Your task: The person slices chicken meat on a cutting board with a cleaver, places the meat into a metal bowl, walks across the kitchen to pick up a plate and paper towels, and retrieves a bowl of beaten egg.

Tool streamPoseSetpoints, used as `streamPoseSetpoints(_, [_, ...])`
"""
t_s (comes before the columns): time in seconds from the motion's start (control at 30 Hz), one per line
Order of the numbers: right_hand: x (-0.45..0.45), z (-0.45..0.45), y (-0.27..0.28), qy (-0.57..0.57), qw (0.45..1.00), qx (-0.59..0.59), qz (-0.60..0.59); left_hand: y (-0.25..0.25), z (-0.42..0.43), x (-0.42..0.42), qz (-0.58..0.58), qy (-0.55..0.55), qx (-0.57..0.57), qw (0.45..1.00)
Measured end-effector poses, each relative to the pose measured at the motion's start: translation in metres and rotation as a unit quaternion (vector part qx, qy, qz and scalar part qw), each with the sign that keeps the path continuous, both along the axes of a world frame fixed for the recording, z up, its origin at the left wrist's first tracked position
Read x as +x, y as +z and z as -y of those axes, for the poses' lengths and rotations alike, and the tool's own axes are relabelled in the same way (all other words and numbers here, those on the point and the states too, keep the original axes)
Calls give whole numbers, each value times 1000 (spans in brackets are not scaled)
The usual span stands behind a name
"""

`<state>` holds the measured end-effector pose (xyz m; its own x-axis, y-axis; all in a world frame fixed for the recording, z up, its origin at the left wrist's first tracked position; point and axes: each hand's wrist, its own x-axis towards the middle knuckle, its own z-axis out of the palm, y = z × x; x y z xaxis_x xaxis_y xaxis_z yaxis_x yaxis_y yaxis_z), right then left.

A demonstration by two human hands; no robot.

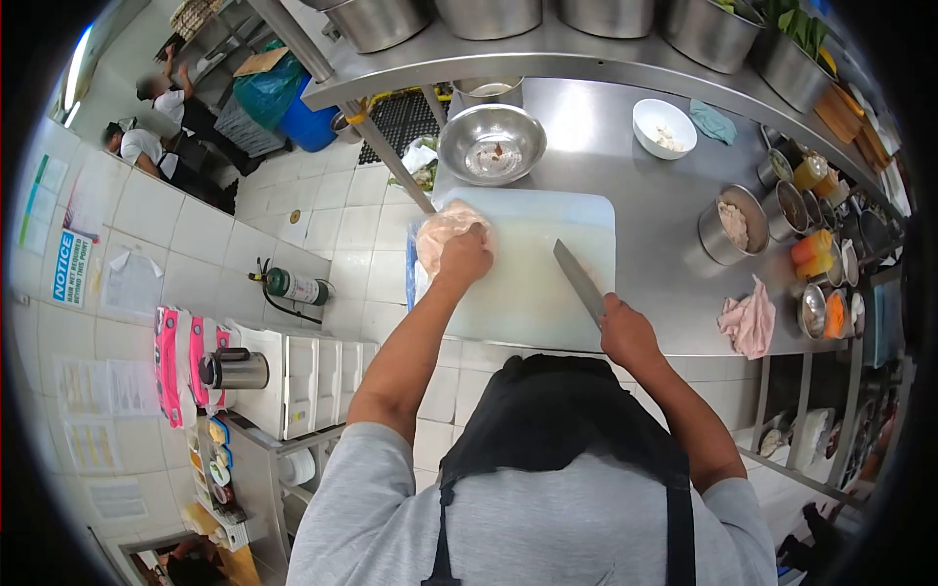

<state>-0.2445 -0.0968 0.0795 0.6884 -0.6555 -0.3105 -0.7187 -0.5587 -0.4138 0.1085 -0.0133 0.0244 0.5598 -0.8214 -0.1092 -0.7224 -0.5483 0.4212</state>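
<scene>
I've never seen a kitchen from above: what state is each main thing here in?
Left hand, on pale pink lump
Right hand, gripping knife
Knife, unsheathed, blade over board
Board, lying flat
Large metal bowl, uncovered, scraps inside
White bowl, uncovered, pale bits inside
Metal pot, uncovered, pale food inside
Pink cloth, crumpled
Teal cloth, crumpled

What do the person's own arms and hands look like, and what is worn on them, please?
The left hand and the right hand are gloveless, and no watch or bracelet shows. The forearms are uncovered. Above them are the short sleeves of a grey shirt, with a black apron over it.
</scene>
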Motion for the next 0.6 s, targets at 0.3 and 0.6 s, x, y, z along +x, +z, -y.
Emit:
streamPoseSetpoints(0.3, [-6, -1, -3, -12, 1000, -5, 20, -28, -4, 9, -94, -15, -183, 979])
streamPoseSetpoints(0.6, [-5, 3, 0, -25, 999, 13, 20, 47, 12, -64, -417, 30, -389, 821])
